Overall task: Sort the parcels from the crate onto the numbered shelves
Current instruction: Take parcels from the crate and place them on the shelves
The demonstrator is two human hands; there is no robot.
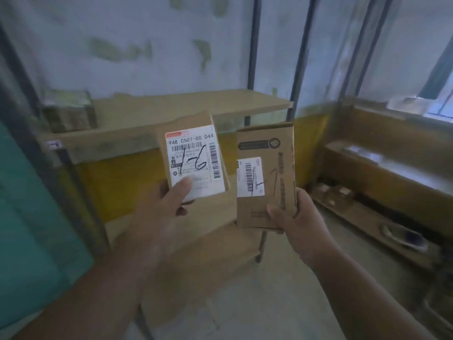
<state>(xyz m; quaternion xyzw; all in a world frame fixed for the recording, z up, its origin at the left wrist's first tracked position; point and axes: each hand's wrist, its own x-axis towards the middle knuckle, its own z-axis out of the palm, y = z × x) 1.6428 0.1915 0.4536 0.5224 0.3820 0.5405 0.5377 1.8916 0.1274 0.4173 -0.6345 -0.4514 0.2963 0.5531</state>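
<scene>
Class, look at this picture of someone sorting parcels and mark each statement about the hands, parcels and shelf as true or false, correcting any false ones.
1. Each hand holds one cardboard parcel. True: the left hand holds the left parcel, the right hand the right parcel.
2. The left parcel's label has "16" handwritten on it. True.
3. The right parcel carries no label. False: it bears a small white barcode label.
4. The two parcels touch. False: a gap separates them.
5. The wooden shelf behind holds a box at its left end. True.

Two hands, left (169,204) at 7 o'clock, right (294,217) at 5, two parcels (193,153) (266,175), one apiece; two shelves (171,114) (382,168).
</scene>
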